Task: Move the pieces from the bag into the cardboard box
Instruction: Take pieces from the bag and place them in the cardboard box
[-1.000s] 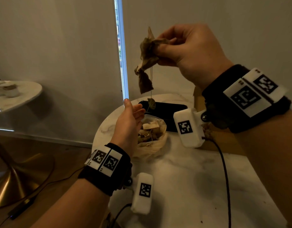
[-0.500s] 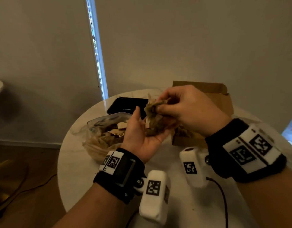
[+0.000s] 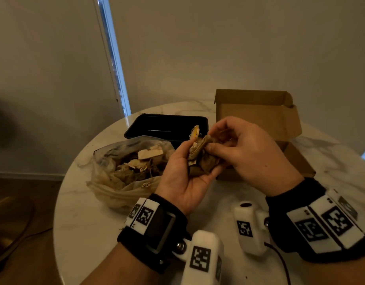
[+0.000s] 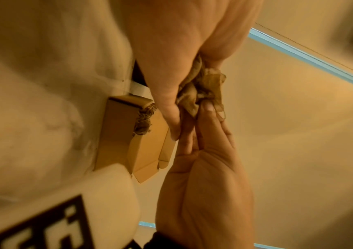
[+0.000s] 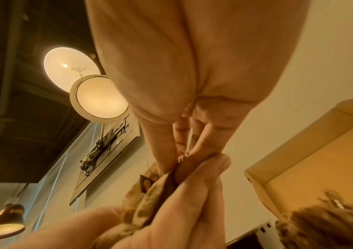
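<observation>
Far left on the round marble bench (image 3: 91,219), the clear plastic bag (image 3: 107,182) lies slumped open, full of brown used tea bags and paper tags, just to the left of the left hand's fingers. Behind it, a black tray (image 3: 157,125) sits beyond both hands. Now the left hand (image 3: 183,175), palm up above the bench: it cups a crumpled clump of tea bags (image 3: 200,159), fingers curled up around the wad from below and the left. A yellow-edged tag pokes up at the top of the clump, right at the fingertips. The left wrist view shows the same wad (image 4: 201,91) squeezed between the two hands. Coming in from the right, the right hand (image 3: 247,153) pinches the clump too, thumb and fingers closed on its right side and top, so the pieces are caught between both sets of fingers, touching both. The right wrist view has that thumb pressed into the brown wad (image 5: 149,198). Just right of and behind the hands, the cardboard box (image 3: 266,112) stands open on the bench, lid flap up, brown pieces already inside it.
</observation>
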`<state>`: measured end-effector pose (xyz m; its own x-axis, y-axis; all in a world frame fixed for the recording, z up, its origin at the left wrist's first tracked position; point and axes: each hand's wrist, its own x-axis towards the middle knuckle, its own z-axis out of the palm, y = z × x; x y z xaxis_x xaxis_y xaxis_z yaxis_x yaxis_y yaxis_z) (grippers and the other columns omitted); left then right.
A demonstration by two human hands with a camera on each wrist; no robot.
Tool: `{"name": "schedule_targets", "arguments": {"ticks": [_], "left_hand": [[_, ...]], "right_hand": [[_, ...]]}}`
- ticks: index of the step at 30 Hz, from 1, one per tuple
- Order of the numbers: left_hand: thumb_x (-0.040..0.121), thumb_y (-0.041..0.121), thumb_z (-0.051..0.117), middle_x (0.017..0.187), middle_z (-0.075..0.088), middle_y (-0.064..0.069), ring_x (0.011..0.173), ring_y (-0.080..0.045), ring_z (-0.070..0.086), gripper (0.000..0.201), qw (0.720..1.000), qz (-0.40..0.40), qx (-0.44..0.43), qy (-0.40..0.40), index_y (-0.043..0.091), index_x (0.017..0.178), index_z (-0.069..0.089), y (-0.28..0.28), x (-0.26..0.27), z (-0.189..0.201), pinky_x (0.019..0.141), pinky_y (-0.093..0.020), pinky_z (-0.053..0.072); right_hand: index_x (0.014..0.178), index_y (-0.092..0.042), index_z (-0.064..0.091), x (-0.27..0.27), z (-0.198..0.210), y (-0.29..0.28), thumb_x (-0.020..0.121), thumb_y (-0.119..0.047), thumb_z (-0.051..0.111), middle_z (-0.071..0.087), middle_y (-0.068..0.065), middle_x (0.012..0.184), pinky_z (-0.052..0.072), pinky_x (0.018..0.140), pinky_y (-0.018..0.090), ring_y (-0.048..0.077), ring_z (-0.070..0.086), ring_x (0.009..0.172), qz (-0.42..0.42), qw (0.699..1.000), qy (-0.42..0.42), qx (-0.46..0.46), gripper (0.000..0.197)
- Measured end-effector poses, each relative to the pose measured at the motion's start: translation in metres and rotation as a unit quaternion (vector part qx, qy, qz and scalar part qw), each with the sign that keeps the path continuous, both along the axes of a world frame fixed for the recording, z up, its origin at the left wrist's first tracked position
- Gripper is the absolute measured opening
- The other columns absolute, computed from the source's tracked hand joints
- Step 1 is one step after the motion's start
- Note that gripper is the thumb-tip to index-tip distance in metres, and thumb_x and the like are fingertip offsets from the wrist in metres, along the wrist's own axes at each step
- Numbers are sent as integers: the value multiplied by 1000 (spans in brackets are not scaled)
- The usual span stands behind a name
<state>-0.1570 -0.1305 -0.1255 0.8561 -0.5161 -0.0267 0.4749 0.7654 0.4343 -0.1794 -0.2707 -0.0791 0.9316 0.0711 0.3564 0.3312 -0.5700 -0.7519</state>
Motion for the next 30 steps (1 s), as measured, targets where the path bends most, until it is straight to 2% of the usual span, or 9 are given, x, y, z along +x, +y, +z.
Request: {"name": "schedule_targets", "arguments": {"ticks": [3, 5, 7, 11, 14, 17, 20, 26, 30], "left_hand": [[100, 34, 49, 124, 68, -28, 112, -33, 70, 49, 1000, 6, 3, -1, -8, 115, 70, 0, -1, 0, 95, -47, 55], [103, 43, 48, 123, 68, -27, 112, -33, 70, 57, 1000, 9, 11, 0, -8, 112, 71, 0, -2, 1, 97, -46, 55], [102, 44, 50, 124, 68, -27, 113, -32, 70, 57, 1000, 10, 20, -1, -8, 115, 70, 0, -4, 2, 98, -44, 54], [102, 27, 56, 122, 70, -26, 111, -30, 71, 39, 999, 29, 39, 7, -4, 124, 65, -3, -6, 4, 94, -39, 58], [100, 21, 59, 125, 68, -25, 114, -30, 70, 40, 997, 52, 52, 25, -2, 133, 60, -5, -3, 3, 91, -38, 59], [95, 15, 62, 121, 70, -25, 104, -28, 72, 37, 996, 64, 50, 45, -5, 126, 62, -5, -3, 3, 83, -36, 62], [82, 13, 68, 119, 70, -26, 106, -29, 72, 48, 995, 71, 53, 53, -6, 126, 62, -3, -2, 3, 82, -35, 62], [91, 15, 68, 125, 69, -22, 115, -28, 69, 44, 996, 36, 75, 37, 0, 132, 63, -4, -6, 7, 78, -32, 63], [91, 10, 66, 132, 66, -19, 122, -28, 65, 48, 994, 60, 86, 17, 1, 138, 58, -4, -4, 2, 77, -27, 63]], "right_hand": [[92, -30, 72, -3, -4, -3, 91, -22, 74, 74, -10, 86, 62, 76, 36, 6, 71, 82, -4, 1000, -24, 4, 8], [91, -29, 74, -4, -4, -2, 92, -22, 72, 74, -11, 85, 62, 77, 36, 5, 71, 83, -8, 999, -34, 4, 7], [90, -29, 76, -3, -5, 0, 92, -23, 73, 74, -11, 85, 62, 76, 36, 4, 70, 83, -17, 999, -44, -3, 7], [98, -30, 74, 0, -8, 0, 88, -28, 77, 71, -10, 92, 61, 77, 36, 6, 69, 85, -28, 998, -41, -26, 11], [108, -28, 69, 0, -6, -3, 88, -22, 78, 70, -9, 93, 60, 74, 26, 5, 69, 80, -22, 999, -23, 4, 23], [111, -27, 66, 0, -3, -6, 88, -19, 78, 71, -7, 94, 57, 72, 19, 4, 69, 79, -33, 997, -48, 48, 27], [112, -27, 65, 2, -2, -8, 88, -17, 77, 72, -6, 95, 58, 77, 23, 4, 70, 85, -50, 992, -70, 91, 29], [116, -25, 63, 1, -1, -9, 91, -17, 75, 76, -7, 97, 57, 78, 15, -1, 71, 91, -47, 990, -71, 116, 29], [112, -22, 69, 4, -5, -10, 89, -21, 77, 75, -3, 95, 60, 79, 26, 7, 72, 91, -43, 994, -37, 96, 25]]}}
